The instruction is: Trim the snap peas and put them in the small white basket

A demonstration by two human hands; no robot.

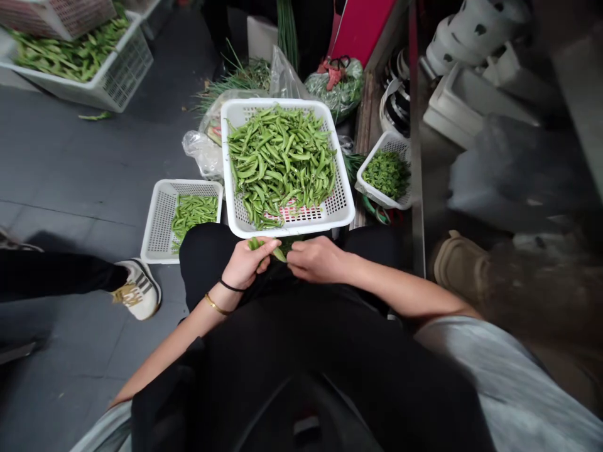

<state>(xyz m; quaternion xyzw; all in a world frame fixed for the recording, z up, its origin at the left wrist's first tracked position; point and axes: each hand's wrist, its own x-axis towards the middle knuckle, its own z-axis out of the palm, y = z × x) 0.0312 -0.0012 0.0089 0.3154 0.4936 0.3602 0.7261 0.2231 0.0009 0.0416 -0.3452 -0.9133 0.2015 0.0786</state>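
Several green pea pods [279, 254] are held in my left hand [247, 262], its thumb pressed over them. One pod's tip points toward my right hand [316, 259]. The fingers of that hand are pinched together close to the tip; whatever is between them is too small to make out. Just beyond both hands stands a white perforated basket [346, 210], heaped with pea pods [282, 157]. To its left on the floor, a smaller white basket [157, 220] contains more green pods [194, 212].
At right sits a small basket of leafy greens [387, 174], beside a metal edge [417, 188]. Bagged vegetables [336, 88] and long green stalks [254, 75] lie behind the big basket. A full crate [117, 75] stands upper left; another person's shoe [141, 292] is at left.
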